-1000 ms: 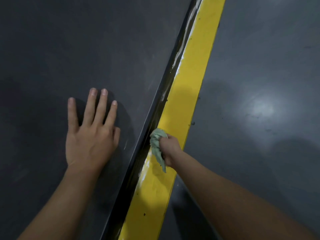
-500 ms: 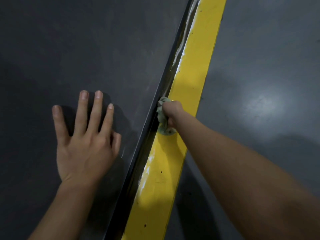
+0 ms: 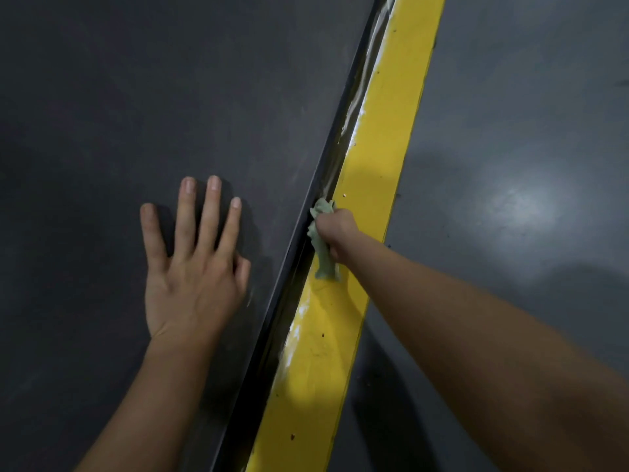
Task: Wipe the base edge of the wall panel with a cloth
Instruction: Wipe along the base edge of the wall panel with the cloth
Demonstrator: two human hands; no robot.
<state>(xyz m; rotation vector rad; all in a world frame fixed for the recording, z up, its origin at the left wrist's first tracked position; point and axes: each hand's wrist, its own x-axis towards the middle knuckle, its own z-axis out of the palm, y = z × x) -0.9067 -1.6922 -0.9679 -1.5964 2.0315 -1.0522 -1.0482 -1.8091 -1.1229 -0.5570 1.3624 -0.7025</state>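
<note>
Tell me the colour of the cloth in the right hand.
Pale green cloth, seen in the head view.

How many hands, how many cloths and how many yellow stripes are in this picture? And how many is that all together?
Hands: 2, the left hand flat on the dark wall panel and the right hand gripping the cloth
Cloths: 1, the green cloth
Yellow stripes: 1, the yellow stripe on the floor
Total: 4

Head camera looking steeply down, close in

It is facing the dark wall panel (image 3: 170, 97) beyond the left hand's fingers (image 3: 209, 212), with the yellow strip (image 3: 384, 158) running past the right hand (image 3: 335, 235); only one view.
</note>
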